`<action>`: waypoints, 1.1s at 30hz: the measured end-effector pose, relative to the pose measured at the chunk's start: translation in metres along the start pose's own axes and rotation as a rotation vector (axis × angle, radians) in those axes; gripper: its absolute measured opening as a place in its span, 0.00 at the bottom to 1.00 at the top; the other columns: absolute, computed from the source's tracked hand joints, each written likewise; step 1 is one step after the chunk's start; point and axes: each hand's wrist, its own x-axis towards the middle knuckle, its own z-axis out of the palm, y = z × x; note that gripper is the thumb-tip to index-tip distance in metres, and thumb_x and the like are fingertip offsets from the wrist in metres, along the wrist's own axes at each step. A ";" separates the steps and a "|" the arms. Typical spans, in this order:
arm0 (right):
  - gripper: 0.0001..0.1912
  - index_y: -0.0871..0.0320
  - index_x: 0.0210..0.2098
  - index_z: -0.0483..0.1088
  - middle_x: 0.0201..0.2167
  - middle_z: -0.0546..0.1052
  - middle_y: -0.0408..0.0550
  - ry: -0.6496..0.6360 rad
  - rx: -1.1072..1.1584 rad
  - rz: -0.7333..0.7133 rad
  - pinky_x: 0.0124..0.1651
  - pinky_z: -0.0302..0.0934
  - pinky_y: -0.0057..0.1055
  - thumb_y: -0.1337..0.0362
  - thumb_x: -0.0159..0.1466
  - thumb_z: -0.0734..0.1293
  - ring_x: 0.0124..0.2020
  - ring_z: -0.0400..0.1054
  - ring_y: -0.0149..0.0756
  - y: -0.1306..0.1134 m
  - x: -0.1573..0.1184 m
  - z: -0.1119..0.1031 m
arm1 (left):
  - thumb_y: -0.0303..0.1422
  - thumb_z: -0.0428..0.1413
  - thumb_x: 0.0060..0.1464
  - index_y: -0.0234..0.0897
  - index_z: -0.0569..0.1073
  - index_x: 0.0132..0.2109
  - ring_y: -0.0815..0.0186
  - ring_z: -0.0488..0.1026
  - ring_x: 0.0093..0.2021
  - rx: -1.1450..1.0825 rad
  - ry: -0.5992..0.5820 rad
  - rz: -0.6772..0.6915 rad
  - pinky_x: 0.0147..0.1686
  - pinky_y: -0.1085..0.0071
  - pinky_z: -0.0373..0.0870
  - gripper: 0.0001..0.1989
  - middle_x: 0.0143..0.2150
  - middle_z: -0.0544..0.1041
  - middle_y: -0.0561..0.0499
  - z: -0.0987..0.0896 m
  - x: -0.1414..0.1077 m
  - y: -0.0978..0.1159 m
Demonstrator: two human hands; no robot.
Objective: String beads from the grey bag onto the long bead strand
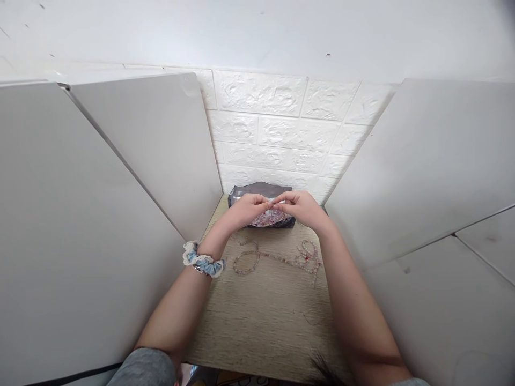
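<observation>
Pinching nearly tip to tip, the fingers (263,205) of the left hand (250,209) and right hand (302,208) are closing together, though whether they are gripping anything tiny, I cannot tell. The dark pouch of beads (274,219) is sitting just behind and below them; the beaded strand (306,258) is lying nearer the person on the tabletop (261,321).

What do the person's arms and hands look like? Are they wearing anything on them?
The left hand and right hand are bare, with no gloves. Near the left wrist sits a ruffled blue scrunchie with white lacy edges, and a thin silvery bracelet beside it. The right wrist has nothing on it. Short grey sleeves show at the bottom.
</observation>
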 end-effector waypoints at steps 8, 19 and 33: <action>0.13 0.61 0.31 0.72 0.20 0.67 0.42 0.010 0.100 -0.034 0.26 0.51 0.24 0.59 0.51 0.63 0.21 0.56 0.24 0.002 0.001 0.000 | 0.44 0.48 0.44 0.34 0.71 0.31 0.75 0.55 0.20 -0.016 0.003 0.020 0.19 0.77 0.51 0.17 0.21 0.60 0.55 -0.001 -0.002 0.002; 0.11 0.60 0.32 0.72 0.28 0.73 0.46 0.011 0.148 -0.017 0.31 0.57 0.26 0.62 0.51 0.64 0.29 0.64 0.29 0.003 0.001 -0.002 | 0.43 0.48 0.44 0.34 0.71 0.31 0.74 0.55 0.20 -0.020 -0.016 0.002 0.19 0.76 0.51 0.16 0.20 0.61 0.55 -0.001 -0.004 0.005; 0.12 0.60 0.31 0.72 0.20 0.68 0.42 0.001 0.124 -0.027 0.27 0.51 0.25 0.60 0.51 0.63 0.22 0.57 0.25 0.000 0.000 -0.001 | 0.43 0.48 0.45 0.34 0.71 0.32 0.75 0.53 0.20 -0.025 -0.010 0.000 0.19 0.76 0.50 0.17 0.20 0.59 0.55 0.000 -0.003 0.003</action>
